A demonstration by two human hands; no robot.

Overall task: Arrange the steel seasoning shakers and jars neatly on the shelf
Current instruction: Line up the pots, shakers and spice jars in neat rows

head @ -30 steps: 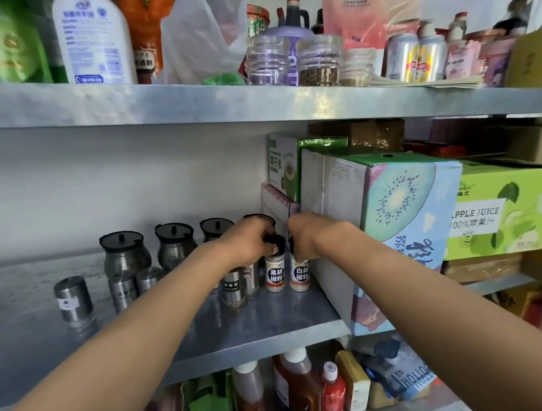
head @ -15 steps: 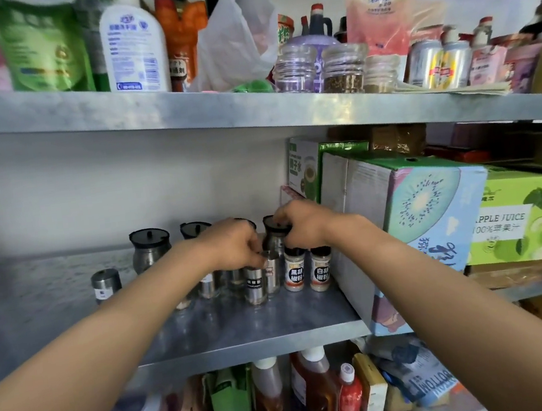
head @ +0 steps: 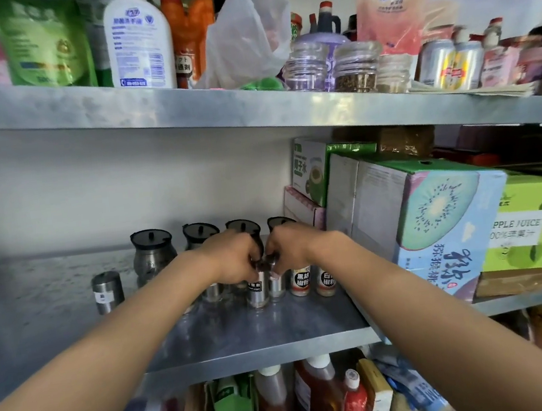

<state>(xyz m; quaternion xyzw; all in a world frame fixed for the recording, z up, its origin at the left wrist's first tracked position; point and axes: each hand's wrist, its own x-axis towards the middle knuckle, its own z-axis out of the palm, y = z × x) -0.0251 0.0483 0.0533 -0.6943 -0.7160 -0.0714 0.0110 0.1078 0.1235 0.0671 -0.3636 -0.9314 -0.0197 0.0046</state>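
Middle shelf (head: 72, 318), my view: left hand (head: 231, 258) grips a labelled steel shaker (head: 256, 287); right hand (head: 290, 247) pinches the shaker beside it (head: 276, 281). Lone shaker (head: 107, 292) stands left; jars (head: 153, 254) behind.

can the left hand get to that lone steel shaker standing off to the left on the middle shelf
Probably yes. The lone steel shaker stands apart on bare shelf, nothing in front of it. The left hand is busy gripping a shaker and would need to let go first.
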